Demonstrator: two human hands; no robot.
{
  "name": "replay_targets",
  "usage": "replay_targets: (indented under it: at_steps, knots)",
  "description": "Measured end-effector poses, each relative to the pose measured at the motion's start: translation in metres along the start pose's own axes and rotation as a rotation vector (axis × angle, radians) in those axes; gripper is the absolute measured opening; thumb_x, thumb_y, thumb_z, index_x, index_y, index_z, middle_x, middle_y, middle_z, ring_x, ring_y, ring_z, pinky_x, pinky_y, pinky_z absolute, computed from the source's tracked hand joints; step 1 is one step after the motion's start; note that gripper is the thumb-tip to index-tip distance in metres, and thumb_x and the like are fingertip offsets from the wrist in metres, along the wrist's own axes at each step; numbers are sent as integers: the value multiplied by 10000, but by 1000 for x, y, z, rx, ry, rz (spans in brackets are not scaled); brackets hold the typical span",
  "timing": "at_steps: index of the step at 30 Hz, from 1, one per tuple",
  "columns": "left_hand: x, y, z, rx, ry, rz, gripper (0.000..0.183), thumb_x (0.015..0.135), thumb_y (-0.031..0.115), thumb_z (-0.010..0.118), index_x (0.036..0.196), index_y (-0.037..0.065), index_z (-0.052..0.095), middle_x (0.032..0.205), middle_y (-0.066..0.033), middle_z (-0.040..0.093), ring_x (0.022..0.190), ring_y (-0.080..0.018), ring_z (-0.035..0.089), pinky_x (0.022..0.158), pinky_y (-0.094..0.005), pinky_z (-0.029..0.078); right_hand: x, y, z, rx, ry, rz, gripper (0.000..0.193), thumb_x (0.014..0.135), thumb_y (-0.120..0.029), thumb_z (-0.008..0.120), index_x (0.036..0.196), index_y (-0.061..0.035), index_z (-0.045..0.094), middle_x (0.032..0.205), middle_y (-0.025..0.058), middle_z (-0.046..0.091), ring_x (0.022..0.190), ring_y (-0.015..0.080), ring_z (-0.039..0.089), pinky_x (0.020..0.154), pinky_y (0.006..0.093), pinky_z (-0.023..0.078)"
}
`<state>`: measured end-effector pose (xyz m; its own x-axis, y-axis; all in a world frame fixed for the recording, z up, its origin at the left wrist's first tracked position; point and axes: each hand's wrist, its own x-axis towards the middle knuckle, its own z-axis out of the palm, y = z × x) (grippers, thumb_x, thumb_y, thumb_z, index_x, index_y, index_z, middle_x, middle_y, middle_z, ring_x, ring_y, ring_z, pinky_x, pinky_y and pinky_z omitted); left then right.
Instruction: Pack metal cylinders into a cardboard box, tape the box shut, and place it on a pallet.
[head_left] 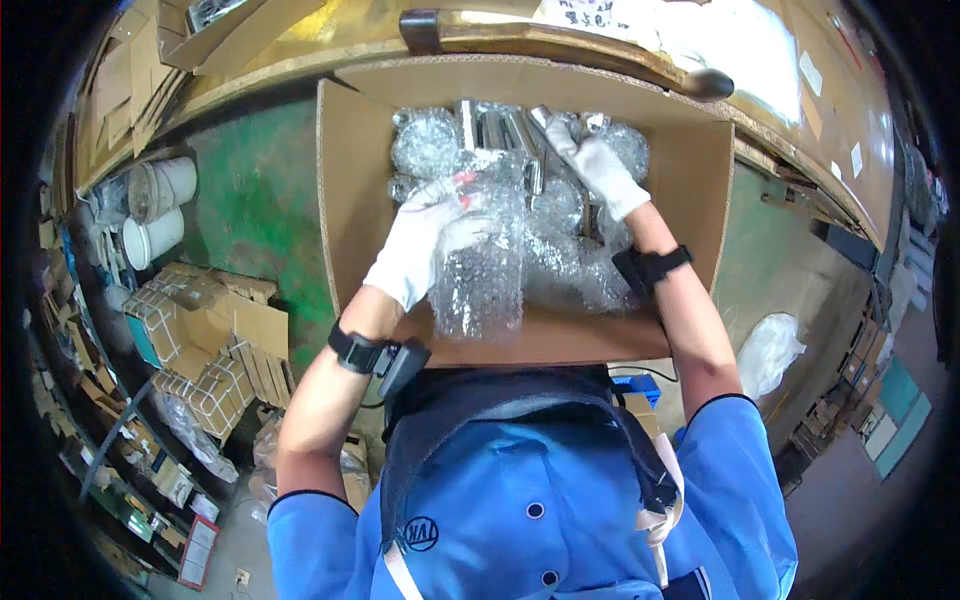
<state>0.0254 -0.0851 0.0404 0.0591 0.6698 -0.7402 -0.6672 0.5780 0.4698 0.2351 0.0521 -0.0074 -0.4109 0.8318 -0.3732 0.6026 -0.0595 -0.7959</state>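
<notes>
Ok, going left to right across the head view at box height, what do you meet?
White buckets → green floor → cardboard box left wall → left hand → bubble wrap piece → right hand → white bag.

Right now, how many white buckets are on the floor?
2, both at the left by the green floor: one white bucket lies above, the other white bucket just below it, touching. More may be hidden among the clutter.

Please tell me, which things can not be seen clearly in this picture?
Head view only:
- Metal parts in the cardboard box: bubble wrap blurs their shape and count.
- Box floor: covered by wrap.
- Left hand fingers: partly behind the wrap.
- Right hand fingertips: among the parts, grip unclear.
</notes>
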Motion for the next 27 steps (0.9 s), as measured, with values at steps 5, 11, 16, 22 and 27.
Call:
replay_targets:
  at_steps: [5,11,16,22,27]
  knots:
    - [11,8,34,-393,-303,-263,431,935,239,523,1284,-7,463,1191,-173,566,1045,-311,590,918,-401,480,-39,-54,-17,-447,-60,-503,427,777,-483,645,984,-110,659,899,114,644,875,261,625,734,371,506]
    - [8,-6,29,87,-258,-28,388,896,173,559,1238,3,493,1164,-125,579,1014,-220,594,909,-323,473,-42,-61,-20,107,-211,-59,641,787,-550,626,1187,-53,567,1136,108,616,994,202,585,790,330,498]
    - [6,-7,48,282,-224,138,374,859,24,565,1230,29,517,1104,-138,599,949,-230,621,823,-341,520,-53,-18,16,722,-433,8,548,934,-408,482,1307,-7,487,1337,118,505,1262,164,424,1053,340,316]
    - [-19,-17,10,61,-167,-142,361,905,70,533,1266,54,520,1188,-158,572,982,-296,609,879,-416,508,-56,-46,8,716,-378,521,437,946,-311,485,1317,-81,503,1305,71,528,1190,165,466,998,299,349]
    - [-20,-3,34,1088,-72,522,319,864,123,592,1174,48,604,1165,-81,605,928,-274,624,819,-364,487,-64,-14,24,849,-364,445,443,907,-461,496,1203,-142,575,934,9,540,741,120,439,581,284,403]
